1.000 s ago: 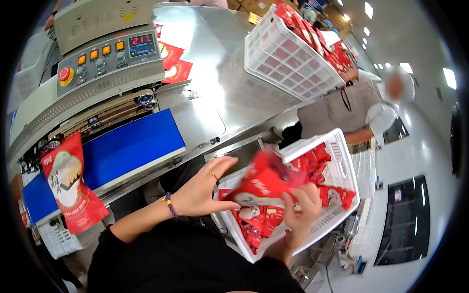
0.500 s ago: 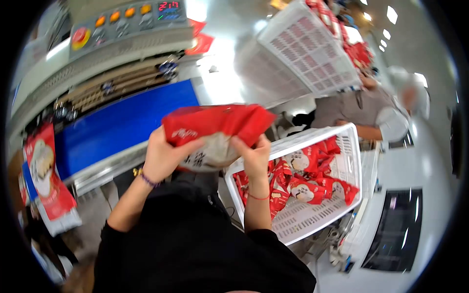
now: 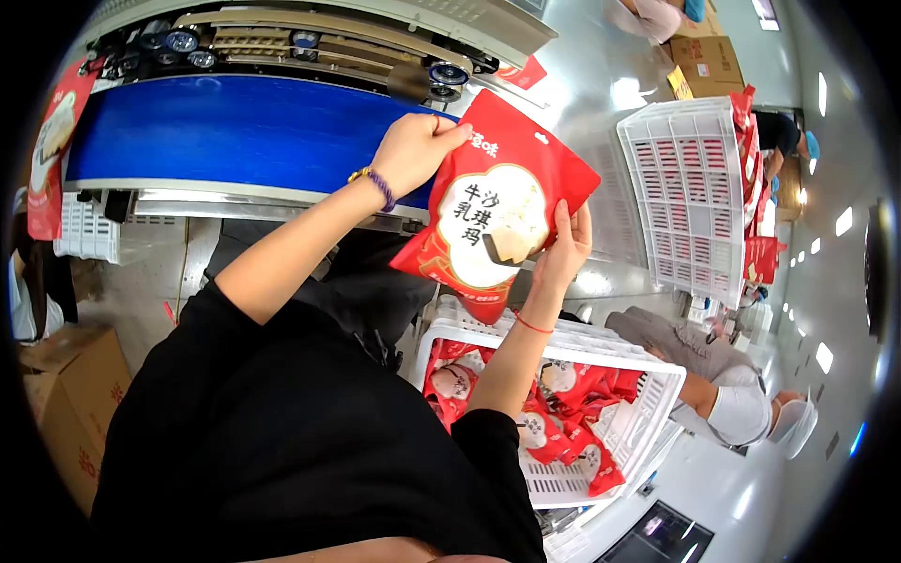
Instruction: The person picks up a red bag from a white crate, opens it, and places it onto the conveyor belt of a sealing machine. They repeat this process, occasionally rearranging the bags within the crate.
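A red snack pouch with a cream label panel and dark lettering is held up in front of me, its printed face toward the camera. My left hand pinches its upper left edge. On the opposite edge, lower down, my right hand grips it with the thumb on the front. The pouch hangs tilted between the machine's blue conveyor belt and a white plastic basket. Several similar red pouches lie in that basket, below my right forearm.
Rollers of the sealing machine run behind the belt. Another pouch hangs at the belt's left end. A second white basket holds more pouches at right. A person is beyond the near basket; cardboard boxes stand lower left.
The pouch has turned from a flatter, foreshortened pose to show its full front, and it has risen and moved right with both hands. The camera view has swung too.
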`<state>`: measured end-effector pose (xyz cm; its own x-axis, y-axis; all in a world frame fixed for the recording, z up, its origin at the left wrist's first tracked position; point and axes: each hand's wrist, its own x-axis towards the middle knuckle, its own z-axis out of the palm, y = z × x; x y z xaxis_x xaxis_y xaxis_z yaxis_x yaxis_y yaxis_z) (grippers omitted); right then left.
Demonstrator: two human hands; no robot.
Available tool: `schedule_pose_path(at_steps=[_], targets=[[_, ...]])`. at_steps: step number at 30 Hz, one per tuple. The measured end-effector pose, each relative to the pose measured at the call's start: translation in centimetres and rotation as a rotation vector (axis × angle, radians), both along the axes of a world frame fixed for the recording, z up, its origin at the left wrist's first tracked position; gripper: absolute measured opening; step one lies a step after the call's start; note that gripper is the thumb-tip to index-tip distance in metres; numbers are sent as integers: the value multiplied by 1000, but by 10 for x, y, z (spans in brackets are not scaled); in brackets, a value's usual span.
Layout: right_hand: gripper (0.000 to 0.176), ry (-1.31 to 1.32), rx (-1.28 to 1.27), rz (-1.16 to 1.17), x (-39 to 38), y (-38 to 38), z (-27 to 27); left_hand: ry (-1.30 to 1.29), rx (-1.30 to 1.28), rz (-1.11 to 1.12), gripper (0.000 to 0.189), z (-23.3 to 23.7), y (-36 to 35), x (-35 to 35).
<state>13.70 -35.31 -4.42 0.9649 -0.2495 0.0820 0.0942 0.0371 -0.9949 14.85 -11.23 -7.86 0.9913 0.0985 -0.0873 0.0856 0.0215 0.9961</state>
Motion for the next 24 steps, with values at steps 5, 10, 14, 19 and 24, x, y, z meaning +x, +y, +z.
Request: schedule_pose_path(at_steps=[5,10,14,19,24], targets=[[44,-61,21,122,24,20,7,115,-32,65,34,-12,12,29],[31,54,-7,82,49,40,-9,116,-3,125,30,-15,46,34],[30,87,-43,104,59,64,-15,96,86,150,35,-9,78,17],[30,156,-239,176,61,93,-15,-52,673,219,30,17,132,-42],[32,107,-202,365,-8,53,39,-435,455,279,13,91,121,-120]])
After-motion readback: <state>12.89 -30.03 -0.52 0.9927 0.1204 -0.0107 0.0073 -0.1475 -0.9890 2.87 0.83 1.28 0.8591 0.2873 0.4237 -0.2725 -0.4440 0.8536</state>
